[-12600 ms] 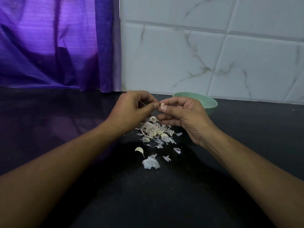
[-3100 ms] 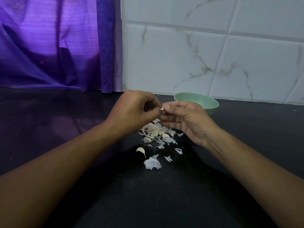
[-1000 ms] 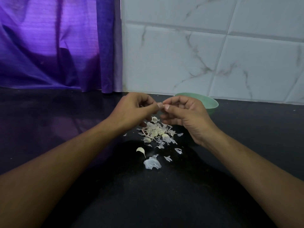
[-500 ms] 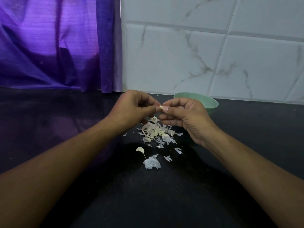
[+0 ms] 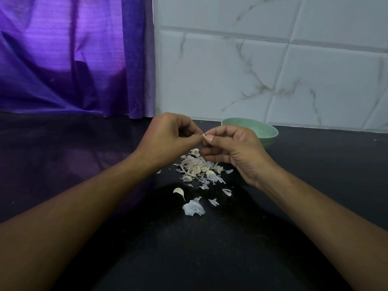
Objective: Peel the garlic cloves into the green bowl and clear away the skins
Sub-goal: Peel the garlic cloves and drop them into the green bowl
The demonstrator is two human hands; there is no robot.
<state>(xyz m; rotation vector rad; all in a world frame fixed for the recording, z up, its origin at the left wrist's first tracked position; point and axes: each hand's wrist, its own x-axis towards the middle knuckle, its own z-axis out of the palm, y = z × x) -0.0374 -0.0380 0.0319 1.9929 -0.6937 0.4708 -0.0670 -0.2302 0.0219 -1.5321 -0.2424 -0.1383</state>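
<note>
Hands meet at the centre of the frame above a black countertop. The left hand and the right hand are both curled nearly closed, thumb and fingertips of each pinched on the same small garlic clove, of which only a pale tip shows between them. Directly below the hands lies a pile of garlic skins, pale and papery, with what look like a few cloves mixed in. Lower in the frame, apart from the pile, sit a single curved garlic clove with a thin tail, a larger fan-shaped skin, and a few small flakes. The green bowl stands behind the right hand, right of centre, partly hidden by it; its contents cannot be seen. A purple curtain fills the upper left, and white marble-veined tiles the upper right.
</note>
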